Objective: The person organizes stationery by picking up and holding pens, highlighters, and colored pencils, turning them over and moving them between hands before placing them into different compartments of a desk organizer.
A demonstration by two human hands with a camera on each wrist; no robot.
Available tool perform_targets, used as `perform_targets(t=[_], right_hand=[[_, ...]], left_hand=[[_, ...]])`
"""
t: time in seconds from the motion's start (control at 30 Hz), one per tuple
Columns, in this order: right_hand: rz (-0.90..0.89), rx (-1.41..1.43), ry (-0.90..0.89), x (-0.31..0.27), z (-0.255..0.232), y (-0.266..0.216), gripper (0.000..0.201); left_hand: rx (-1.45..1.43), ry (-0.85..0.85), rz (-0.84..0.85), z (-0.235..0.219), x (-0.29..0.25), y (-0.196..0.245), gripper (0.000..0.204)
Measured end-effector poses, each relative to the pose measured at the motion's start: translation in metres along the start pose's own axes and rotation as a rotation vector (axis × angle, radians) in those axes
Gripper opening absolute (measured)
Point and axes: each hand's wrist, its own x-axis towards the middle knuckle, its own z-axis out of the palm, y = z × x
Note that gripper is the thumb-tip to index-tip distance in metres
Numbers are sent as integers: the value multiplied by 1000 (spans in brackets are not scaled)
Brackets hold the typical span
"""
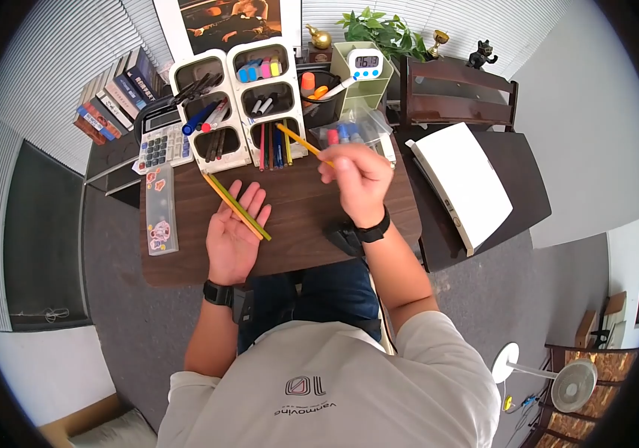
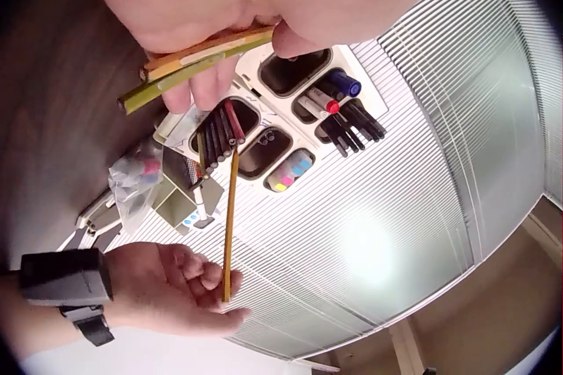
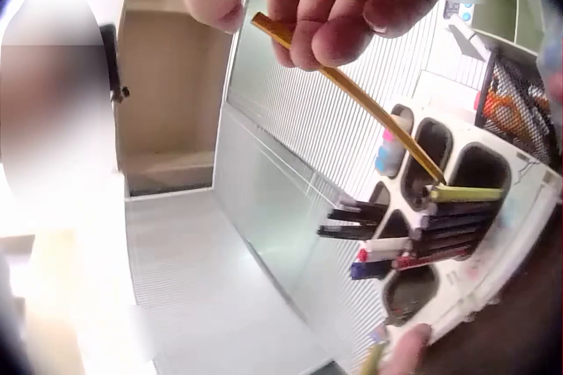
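Note:
My left hand [image 1: 233, 243] is palm up with fingers extended, an orange pencil [image 1: 231, 203] and an olive-green pencil [image 1: 248, 216] lying side by side across it. My right hand [image 1: 362, 183] pinches a yellow pencil [image 1: 301, 140] near one end. Its far end points to the pencil compartment at the lower right of the white desk organizer [image 1: 237, 112]. In the right wrist view, the far end of that yellow pencil [image 3: 374, 107] meets the opening, beside several coloured pencils [image 3: 453, 221] inside. In the left wrist view, the thumb hides one end of the two pencils [image 2: 207, 54].
Left of the organizer are a calculator [image 1: 161, 147], a stickered clear case [image 1: 161, 213] and books [image 1: 121, 93]. Right of it stand a mesh pen cup [image 1: 321, 112], a green box [image 1: 368, 93] with a timer [image 1: 365, 64], and a plastic bag of markers [image 1: 357, 131].

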Motion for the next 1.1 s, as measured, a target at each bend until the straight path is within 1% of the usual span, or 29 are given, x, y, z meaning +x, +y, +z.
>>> perform_targets(t=[0.07, 0.13, 0.2, 0.23, 0.27, 0.33, 0.47, 0.53, 0.57, 0.63, 0.67, 0.73, 0.77, 0.8, 0.87, 0.9, 0.97, 1.0, 1.07, 1.1], right_hand=[[-20, -324, -49, 2, 10, 7, 12], [6, -355, -47, 3, 19, 5, 12], [179, -406, -113, 4, 24, 4, 17], [170, -436, -136, 5, 24, 8, 23], [170, -437, -139, 5, 24, 6, 23], [244, -480, -187, 7, 26, 3, 26], [241, -473, -184, 6, 25, 7, 26], [252, -632, -179, 5, 23, 8, 22], [251, -633, -180, 6, 21, 3, 22], [179, -558, -287, 8, 15, -9, 19], [57, -281, -400, 9, 18, -2, 16], [170, -113, -705, 1, 18, -2, 17], [275, -88, -802, -1, 22, -8, 19], [330, -132, -897, 0, 25, -11, 20], [255, -165, -949, -3, 28, -5, 22], [255, -166, -947, -4, 28, -2, 22], [237, -56, -925, -5, 27, 0, 21], [236, -57, -926, -4, 26, -2, 21], [244, -5, -794, -1, 22, -9, 22], [212, 18, -737, 0, 19, -9, 21]], left_hand=[[50, 23, 8, 1, 0, 0, 56], [98, 46, 17, 5, -1, -1, 58], [182, 108, 22, 8, -1, -2, 57], [181, 108, 22, 9, -2, -2, 57], [196, 120, 28, 10, -2, -2, 55], [209, 134, 34, 9, -3, -3, 54], [199, 117, 46, 4, -2, -3, 49], [200, 120, 47, 3, -2, -4, 47], [189, 99, 47, 2, -3, -4, 43], [176, 80, 51, -1, -3, -5, 40], [137, 72, 58, -2, -3, -5, 37], [99, 65, 65, -5, -2, -6, 35], [101, 68, 80, -7, 0, -7, 33], [104, 70, 94, -8, 0, -7, 32], [103, 64, 79, -7, -1, -6, 31], [99, 58, 67, -5, -2, -5, 30], [125, 53, 54, 0, -4, -4, 30], [153, 49, 43, 1, -5, -4, 30], [145, 50, 55, 1, -3, -6, 30], [138, 51, 66, 1, -3, -7, 31]])
